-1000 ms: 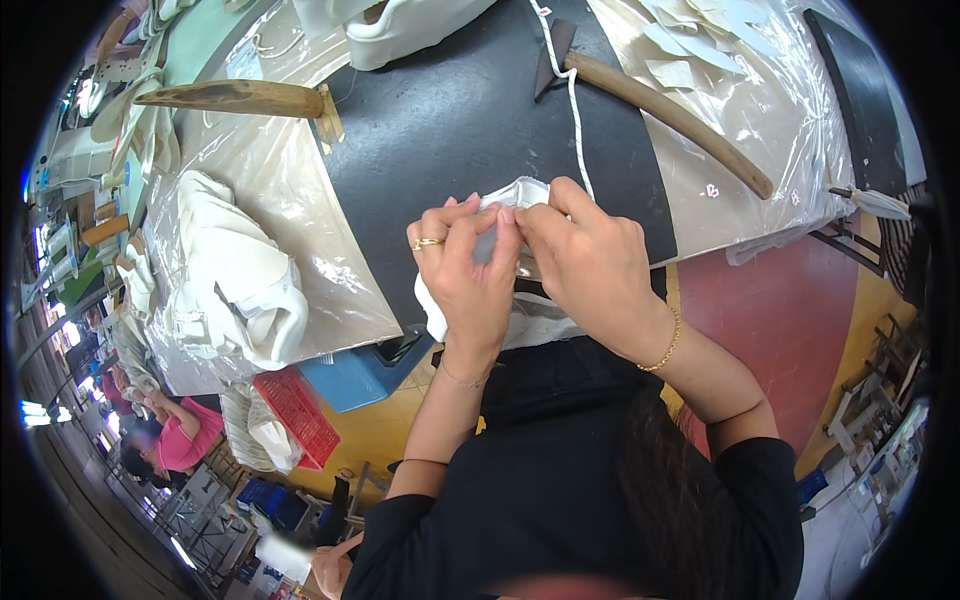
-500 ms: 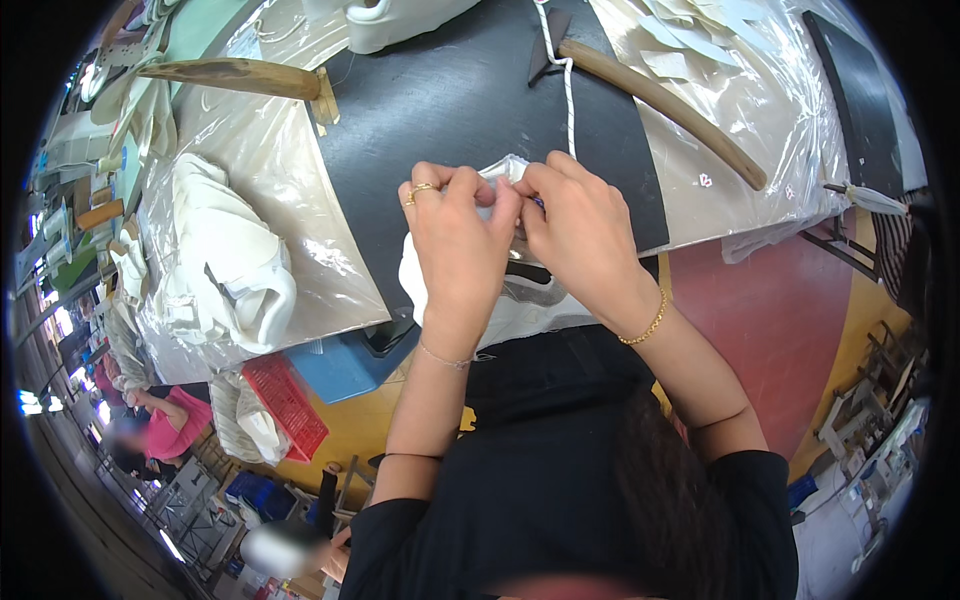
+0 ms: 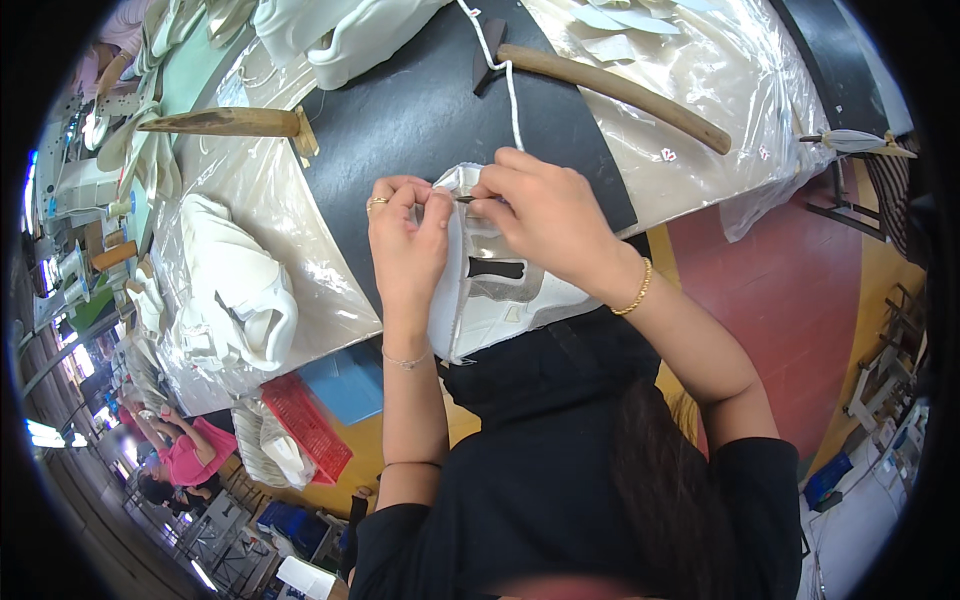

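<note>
A white flat shoe upper piece (image 3: pixel 500 300) with a dark slot hangs over the near edge of the black mat (image 3: pixel 420 110). My left hand (image 3: pixel 405 240), with a ring, pinches its top left edge. My right hand (image 3: pixel 545 215), with a gold bracelet, holds the top edge beside it and grips a thin dark tool (image 3: pixel 465 199) between the fingertips. A white cord (image 3: pixel 505 80) runs from the piece up across the mat.
Two wooden-handled hammers (image 3: pixel 620 90) (image 3: pixel 235 122) lie on the plastic-covered table. White shoe uppers (image 3: pixel 235 290) pile at the left, more at the top (image 3: pixel 350 30). A red basket (image 3: pixel 305 425) and blue tray (image 3: pixel 345 380) sit below the table. A person in pink (image 3: pixel 185 455) works at lower left.
Both hands have shifted slightly away from me on the mat, still pinching the white piece's top edge. More of the piece now shows below the hands.
</note>
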Demonstrator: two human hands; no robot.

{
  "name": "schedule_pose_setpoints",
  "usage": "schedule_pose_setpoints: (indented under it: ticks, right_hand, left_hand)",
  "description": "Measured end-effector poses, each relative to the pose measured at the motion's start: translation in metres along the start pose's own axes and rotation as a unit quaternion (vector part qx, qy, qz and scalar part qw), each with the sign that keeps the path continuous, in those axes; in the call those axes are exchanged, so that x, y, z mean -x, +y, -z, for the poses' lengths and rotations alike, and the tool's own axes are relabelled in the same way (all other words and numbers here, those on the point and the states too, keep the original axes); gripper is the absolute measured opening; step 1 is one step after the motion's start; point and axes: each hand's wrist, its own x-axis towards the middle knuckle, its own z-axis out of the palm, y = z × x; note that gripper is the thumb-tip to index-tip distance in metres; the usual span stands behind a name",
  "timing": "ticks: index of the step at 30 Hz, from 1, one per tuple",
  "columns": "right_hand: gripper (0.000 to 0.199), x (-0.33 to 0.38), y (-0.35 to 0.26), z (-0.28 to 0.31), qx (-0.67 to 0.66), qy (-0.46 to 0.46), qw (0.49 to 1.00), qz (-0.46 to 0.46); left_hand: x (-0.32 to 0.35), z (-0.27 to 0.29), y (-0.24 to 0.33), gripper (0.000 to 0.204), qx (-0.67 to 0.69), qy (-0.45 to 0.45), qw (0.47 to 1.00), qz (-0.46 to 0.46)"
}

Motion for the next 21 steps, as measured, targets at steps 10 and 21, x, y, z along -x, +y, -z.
schedule_pose_setpoints:
  ticks: [10, 21]
  right_hand:
    - [0.008, 0.003, -0.012, 0.003, 0.076, 0.049, 0.991, 0.099]
    - [0.010, -0.009, -0.014, 0.002, 0.123, 0.040, 0.979, 0.156]
  left_hand:
    - [0.006, 0.005, -0.014, 0.019, 0.161, -0.017, 0.987, -0.018]
    - [0.007, 0.006, -0.012, 0.020, 0.145, -0.031, 0.989, -0.016]
